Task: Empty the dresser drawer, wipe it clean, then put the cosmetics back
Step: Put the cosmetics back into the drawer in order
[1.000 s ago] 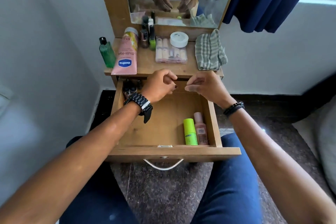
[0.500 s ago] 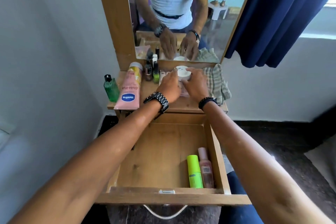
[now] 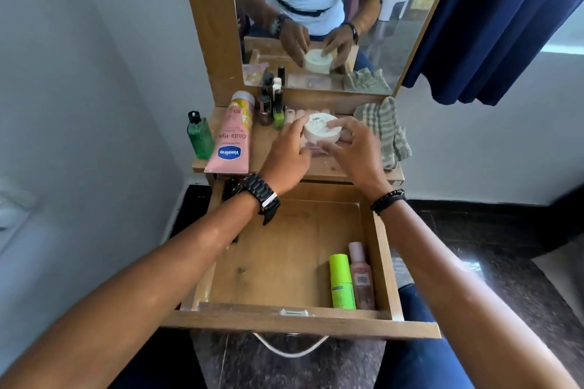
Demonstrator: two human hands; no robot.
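We hold the white cream jar (image 3: pixel 321 133) w/ both hands: left hand (image 3: pixel 289 150) fingers curl on its left side, right hand (image 3: pixel 355 148) fingers on its right, above the counter (image 3: pixel 262 148). It seems lifted, maybe still touching. Keep it level, lower into the drawer (image 3: pixel 284 262) beside the green tube (image 3: pixel 342 281) & pink bottle (image 3: pixel 361 276).

The wooden drawer (image 3: pixel 284 262) stands pulled fully out, its floor mostly bare, with a lime-green tube (image 3: pixel 341 283) and a pink bottle (image 3: pixel 361 276) lying side by side against its right wall. On the dresser top (image 3: pixel 262 148) a round white jar (image 3: pixel 321 129) is tilted above a clear case of pale tubes (image 3: pixel 295 114), beside a pink Vaseline tube (image 3: pixel 232 142), a green bottle (image 3: pixel 199 136), small nail polish bottles (image 3: pixel 271 107) and a striped cloth (image 3: pixel 384 126).
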